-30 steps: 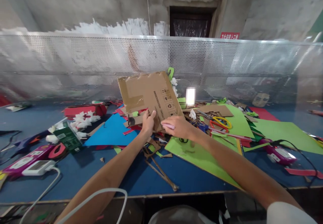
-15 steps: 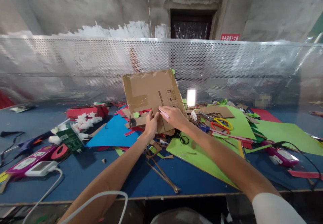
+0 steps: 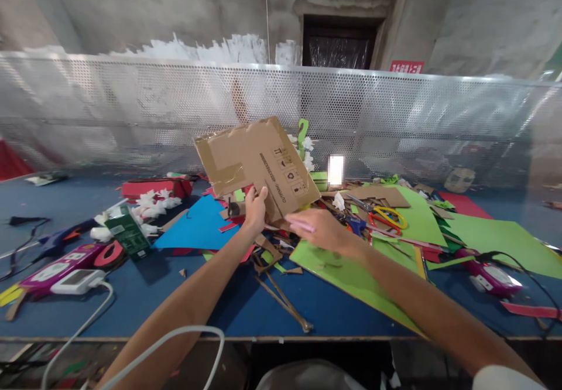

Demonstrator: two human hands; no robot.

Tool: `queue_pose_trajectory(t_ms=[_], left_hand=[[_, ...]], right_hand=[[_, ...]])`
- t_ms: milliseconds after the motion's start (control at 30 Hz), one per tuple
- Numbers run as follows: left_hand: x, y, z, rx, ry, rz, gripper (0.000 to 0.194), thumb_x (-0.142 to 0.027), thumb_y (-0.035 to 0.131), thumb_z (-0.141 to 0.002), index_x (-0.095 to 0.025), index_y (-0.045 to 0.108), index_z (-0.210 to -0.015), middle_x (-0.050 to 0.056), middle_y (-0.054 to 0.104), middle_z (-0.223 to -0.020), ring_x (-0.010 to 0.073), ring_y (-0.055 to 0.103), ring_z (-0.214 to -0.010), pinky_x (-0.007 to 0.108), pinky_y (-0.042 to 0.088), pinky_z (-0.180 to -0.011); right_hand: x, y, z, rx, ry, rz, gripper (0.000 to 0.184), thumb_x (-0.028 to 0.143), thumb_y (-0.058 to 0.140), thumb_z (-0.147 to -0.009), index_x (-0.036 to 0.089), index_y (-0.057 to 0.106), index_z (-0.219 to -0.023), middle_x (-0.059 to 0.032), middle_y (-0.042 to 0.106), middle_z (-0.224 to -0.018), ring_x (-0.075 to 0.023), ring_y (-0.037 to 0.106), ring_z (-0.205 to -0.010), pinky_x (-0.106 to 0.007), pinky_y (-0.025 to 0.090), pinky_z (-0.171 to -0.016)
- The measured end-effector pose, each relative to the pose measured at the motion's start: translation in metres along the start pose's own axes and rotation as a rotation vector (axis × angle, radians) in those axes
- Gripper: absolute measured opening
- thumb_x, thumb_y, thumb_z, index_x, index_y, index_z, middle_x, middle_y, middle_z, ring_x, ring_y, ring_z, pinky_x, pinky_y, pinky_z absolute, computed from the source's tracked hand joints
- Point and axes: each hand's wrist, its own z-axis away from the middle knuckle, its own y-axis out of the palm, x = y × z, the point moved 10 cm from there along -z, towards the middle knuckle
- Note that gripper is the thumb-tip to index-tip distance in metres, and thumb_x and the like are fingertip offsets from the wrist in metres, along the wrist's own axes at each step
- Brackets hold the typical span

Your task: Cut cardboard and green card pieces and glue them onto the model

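Note:
My left hand [image 3: 255,207] pinches the lower edge of a brown cardboard piece [image 3: 257,163] with tape strips and printed symbols, holding it raised and tilted above the blue table [image 3: 144,296]. My right hand [image 3: 322,229] hovers just below and right of the cardboard, fingers curled round a thin pink stick-like object [image 3: 301,225], apart from the cardboard. Beneath both hands lie cardboard scraps and strips [image 3: 281,296] and a light green sheet [image 3: 346,273].
A blue paper triangle [image 3: 197,227], green box [image 3: 128,235], white paper flowers [image 3: 151,199] and a pink power strip [image 3: 52,268] lie left. Scissors with yellow and red handles [image 3: 386,217], green sheets [image 3: 500,235] and a pink tool [image 3: 489,273] lie right. A perforated metal screen [image 3: 395,120] backs the table.
The cardboard has tilted and swung left in my left hand. My right hand has come off the cardboard and dropped lower right, still with the pink object.

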Motion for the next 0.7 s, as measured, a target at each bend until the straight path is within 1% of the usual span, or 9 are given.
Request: queue_pose_trajectory(t_ms=[100,167,233,267,333,400,500,600,700], left_hand=[[-0.002,0.009,0.003,0.053,0.004,0.025,0.046,-0.043,0.079,-0.08,-0.022,0.068,-0.119,0.012,0.072,-0.131,0.0295,0.064,-0.128,0.045,0.051,-0.11],[-0.002,0.022,0.01,0.128,-0.004,0.044,0.047,-0.044,0.081,-0.078,-0.021,0.068,-0.118,0.012,0.073,-0.126,0.0307,0.065,-0.126,0.046,0.052,-0.11],[-0.003,0.037,0.02,0.225,-0.02,0.054,0.05,-0.046,0.081,-0.078,-0.019,0.068,-0.119,0.012,0.075,-0.122,0.0318,0.067,-0.123,0.047,0.053,-0.107],[-0.005,0.046,0.025,0.281,-0.023,0.048,0.051,-0.047,0.081,-0.079,-0.019,0.068,-0.12,0.012,0.076,-0.12,0.0321,0.068,-0.121,0.047,0.054,-0.106],[-0.007,0.06,0.035,0.39,-0.018,0.012,0.052,-0.049,0.08,-0.081,-0.018,0.069,-0.121,0.012,0.076,-0.118,0.0319,0.069,-0.118,0.046,0.055,-0.104],[-0.009,0.066,0.039,0.44,-0.004,-0.017,0.051,-0.051,0.078,-0.082,-0.019,0.069,-0.121,0.011,0.075,-0.116,0.0305,0.07,-0.114,0.044,0.056,-0.101],[0.001,0.055,0.029,0.373,-0.061,-0.039,0.045,-0.05,0.076,-0.083,-0.019,0.065,-0.114,0.007,0.074,-0.101,0.025,0.073,-0.092,0.041,0.059,-0.087],[0.016,0.036,0.013,0.284,-0.152,-0.152,0.04,-0.041,0.075,-0.08,-0.02,0.059,-0.11,0.0,0.066,-0.079,0.0183,0.065,-0.061,0.037,0.058,-0.068],[0.018,0.023,0.002,0.279,-0.139,-0.314,0.043,-0.027,0.076,-0.073,-0.02,0.059,-0.112,-0.003,0.061,-0.069,0.0212,0.064,-0.062,0.038,0.055,-0.071]], right_hand=[[-0.036,-0.05,-0.002,-0.279,0.127,-0.123,0.037,0.037,0.044,-0.108,0.028,0.067,-0.136,-0.0079,0.075,-0.128,-0.0253,0.073,-0.111,-0.041,0.055,-0.095],[-0.067,-0.073,0.001,-0.444,0.208,-0.166,0.04,0.039,0.049,-0.105,0.025,0.061,-0.141,-0.0113,0.071,-0.132,-0.0285,0.066,-0.127,-0.045,0.05,-0.107],[-0.102,-0.077,0.006,-0.526,0.306,-0.27,0.055,0.043,0.065,-0.095,0.02,0.056,-0.144,-0.0122,0.073,-0.121,-0.0308,0.062,-0.131,-0.047,0.048,-0.11],[-0.118,-0.073,0.01,-0.538,0.36,-0.328,0.057,0.043,0.071,-0.089,0.018,0.059,-0.138,-0.0106,0.075,-0.109,-0.0312,0.066,-0.124,-0.047,0.05,-0.107],[-0.144,-0.06,0.017,-0.531,0.435,-0.504,0.047,0.043,0.076,-0.081,0.018,0.066,-0.119,-0.0086,0.076,-0.102,-0.0296,0.071,-0.109,-0.047,0.055,-0.1],[-0.16,-0.055,0.025,-0.583,0.457,-0.695,0.039,0.042,0.077,-0.076,0.019,0.066,-0.106,-0.008,0.077,-0.104,-0.0267,0.073,-0.102,-0.046,0.056,-0.099],[-0.171,-0.065,0.037,-0.69,0.456,-0.791,0.037,0.039,0.08,-0.072,0.022,0.065,-0.101,-0.0067,0.078,-0.106,-0.0252,0.073,-0.102,-0.046,0.055,-0.103],[-0.175,-0.077,0.046,-0.732,0.465,-0.769,0.037,0.039,0.08,-0.073,0.023,0.065,-0.103,-0.0067,0.078,-0.108,-0.0256,0.073,-0.103,-0.049,0.055,-0.105],[-0.176,-0.083,0.049,-0.725,0.463,-0.767,0.038,0.039,0.08,-0.072,0.023,0.065,-0.103,-0.0073,0.078,-0.109,-0.0258,0.073,-0.105,-0.049,0.055,-0.106]])
